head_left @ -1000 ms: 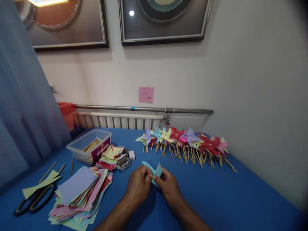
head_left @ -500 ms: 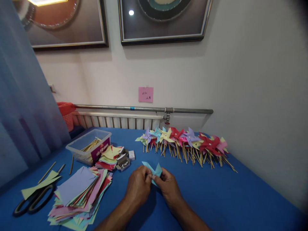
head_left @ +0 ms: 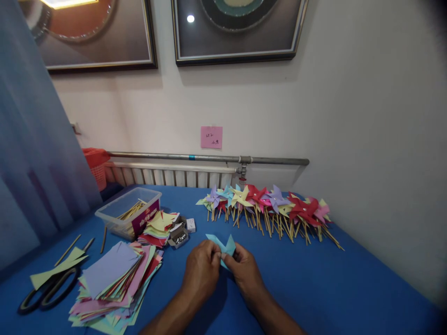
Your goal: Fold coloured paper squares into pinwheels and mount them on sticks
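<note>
Almost nothing has changed over the last second. Both hands sit where they were, near the front edge of the table (head_left: 314, 288), about mid-width. The left hand (head_left: 200, 272) and right hand (head_left: 246, 270) are together, fingertips pinched on the light blue paper piece (head_left: 223, 245) from either side. Two pointed flaps of it stick up above the fingers, same shape and tilt as before. I read this as a hold or a slow fine adjustment at the centre of the piece, not a new fold; the exact finger action is hidden by the knuckles.

Surroundings unchanged:
- row of finished pinwheels (head_left: 268, 207) on sticks along the back edge of the table, right of centre, well apart from the hands
- stack of coloured paper squares (head_left: 115, 279) toward the front left, a smaller fan of them behind it
- clear tub of sticks (head_left: 129, 211) at the back left
- small open box of pins (head_left: 179, 237) between the tub and the hands, near the left hand
- scissors (head_left: 45, 291) by the left edge, a green paper strip lying across them

My judgement: the paper piece is part-formed and not yet on a stick.
</note>
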{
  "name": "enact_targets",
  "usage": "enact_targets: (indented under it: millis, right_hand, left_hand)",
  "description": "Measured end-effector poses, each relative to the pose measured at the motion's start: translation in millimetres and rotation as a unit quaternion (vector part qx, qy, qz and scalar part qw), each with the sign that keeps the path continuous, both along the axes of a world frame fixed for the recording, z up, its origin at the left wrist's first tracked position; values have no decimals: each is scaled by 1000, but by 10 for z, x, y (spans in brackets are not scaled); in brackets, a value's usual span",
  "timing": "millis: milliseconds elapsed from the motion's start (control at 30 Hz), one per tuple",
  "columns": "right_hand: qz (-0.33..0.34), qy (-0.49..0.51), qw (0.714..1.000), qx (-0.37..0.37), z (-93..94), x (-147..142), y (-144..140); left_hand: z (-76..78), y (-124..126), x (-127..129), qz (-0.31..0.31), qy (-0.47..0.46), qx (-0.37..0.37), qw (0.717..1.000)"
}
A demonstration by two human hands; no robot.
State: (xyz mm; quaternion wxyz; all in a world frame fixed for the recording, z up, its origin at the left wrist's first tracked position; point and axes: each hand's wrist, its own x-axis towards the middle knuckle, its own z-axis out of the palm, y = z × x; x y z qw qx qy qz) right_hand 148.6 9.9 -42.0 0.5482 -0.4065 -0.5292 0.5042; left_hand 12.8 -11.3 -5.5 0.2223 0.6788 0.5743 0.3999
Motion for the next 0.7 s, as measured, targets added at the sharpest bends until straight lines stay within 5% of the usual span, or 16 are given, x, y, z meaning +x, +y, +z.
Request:
enact_targets:
  millis: [233, 433, 533, 700]
  right_hand:
    - [1, 61, 998, -26, 84, 37, -20]
    - [33, 92, 994, -44, 60, 35, -21]
    - [47, 91, 994, -36, 60, 22, -38]
    - [59, 80, 994, -36, 108, 6, -75]
  left_hand:
    - [138, 3, -55, 35, -143, -18, 989]
    - [98, 96, -90, -28, -364, -184, 913]
    - [73, 100, -82, -65, -409, -215, 885]
    - [13, 141, -77, -44, -418, -196, 886]
